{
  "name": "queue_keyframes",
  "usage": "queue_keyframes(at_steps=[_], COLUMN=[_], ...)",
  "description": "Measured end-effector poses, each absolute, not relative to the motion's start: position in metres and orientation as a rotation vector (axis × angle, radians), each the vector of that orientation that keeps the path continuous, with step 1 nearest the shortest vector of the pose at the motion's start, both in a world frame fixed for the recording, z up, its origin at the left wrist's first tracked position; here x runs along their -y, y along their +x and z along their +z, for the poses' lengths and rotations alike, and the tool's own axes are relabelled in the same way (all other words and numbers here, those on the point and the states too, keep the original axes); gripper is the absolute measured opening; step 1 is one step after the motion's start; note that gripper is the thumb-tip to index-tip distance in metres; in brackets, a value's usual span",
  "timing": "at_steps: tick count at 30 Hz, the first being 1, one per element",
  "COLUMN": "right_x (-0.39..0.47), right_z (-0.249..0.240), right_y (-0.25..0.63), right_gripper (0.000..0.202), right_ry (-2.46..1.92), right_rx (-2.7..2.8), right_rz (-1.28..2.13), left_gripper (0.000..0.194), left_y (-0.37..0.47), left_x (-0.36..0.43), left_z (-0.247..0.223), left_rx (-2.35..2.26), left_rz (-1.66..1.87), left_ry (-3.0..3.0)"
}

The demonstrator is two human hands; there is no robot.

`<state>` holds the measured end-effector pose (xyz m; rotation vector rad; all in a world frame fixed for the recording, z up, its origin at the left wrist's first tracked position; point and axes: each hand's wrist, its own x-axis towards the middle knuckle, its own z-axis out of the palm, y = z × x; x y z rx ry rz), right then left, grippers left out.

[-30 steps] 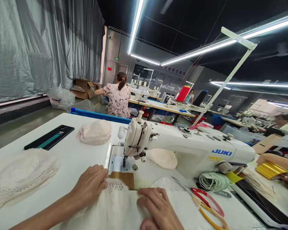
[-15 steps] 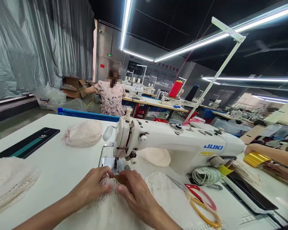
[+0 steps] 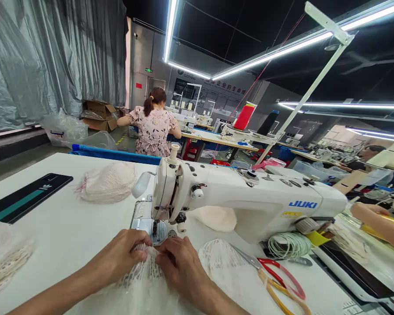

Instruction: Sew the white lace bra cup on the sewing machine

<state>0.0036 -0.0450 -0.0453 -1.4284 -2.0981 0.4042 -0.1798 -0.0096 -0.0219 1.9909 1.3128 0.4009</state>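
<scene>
Just in front of the needle of a white sewing machine (image 3: 223,188), my left hand (image 3: 126,253) pinches the gathered edge of a sheer white lace fabric (image 3: 144,273). My right hand (image 3: 182,262) grips the same edge a short way to the right, fingers curled in. Between the two hands a stretch of the gathered edge shows. The fabric spreads down over the table toward me. The presser foot (image 3: 155,228) sits just beyond my fingertips, over the metal plate. Whether the edge reaches under the foot, I cannot tell.
Scissors (image 3: 276,275) with red and yellow handles lie to the right, beside more lace (image 3: 219,253). Left are a gathered cream piece (image 3: 110,183), a dark phone (image 3: 29,197) and stacked lace (image 3: 6,258). A coil of pale cord (image 3: 289,245) sits by the machine. A co-worker's arm (image 3: 377,218) shows at right.
My hands have drawn slightly apart along the gathered edge, still holding it. The view has shifted a little. At right, the co-worker's arm and the gold roll have moved.
</scene>
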Motion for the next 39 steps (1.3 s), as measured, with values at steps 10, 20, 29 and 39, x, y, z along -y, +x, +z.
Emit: queue_keyframes(at_steps=[10,20,29,39], right_x=[0.032,0.038,0.038,0.031], right_z=[-0.054,-0.047,-0.061,-0.065], right_y=[0.006,0.009,0.009,0.014], right_gripper=[0.014,0.007,0.050,0.048], right_ry=[-1.493,-1.139,-0.966,-1.112], right_rx=[2.094,2.224,2.277,2.298], right_rz=[0.315,-0.420,-0.497,-0.491], left_gripper=[0.031,0.044,0.041,0.028], left_y=[-0.182,-0.179,-0.177,-0.177], left_x=[0.025,0.032,0.036,0.012], left_z=[-0.058,-0.063,-0.076,-0.081], left_rx=[-1.299,-1.072,-1.199,-1.111], left_rz=[0.965,1.202,1.104,1.116], left_ry=[2.655,2.911,3.032,2.974])
